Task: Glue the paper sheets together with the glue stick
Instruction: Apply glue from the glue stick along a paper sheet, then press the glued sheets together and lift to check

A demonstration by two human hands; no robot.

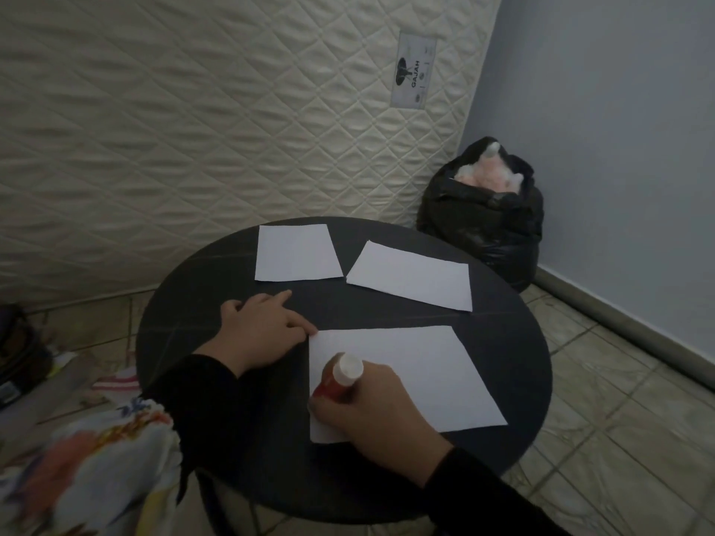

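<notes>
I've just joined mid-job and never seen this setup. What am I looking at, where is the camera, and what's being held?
There is no machine here: a person works with two bare hands. The one picture comes from a camera worn on the head, looking forward and down.

A round black table carries three white paper sheets: two far sheets and, apart from each other, and a near sheet.

The right hand has its grip round a red glue stick, white end up, over the near sheet's left part. The left hand lies flat on the table, fingers touching that sheet's top left corner.

Behind stand a quilted mattress and a black bag.
</notes>
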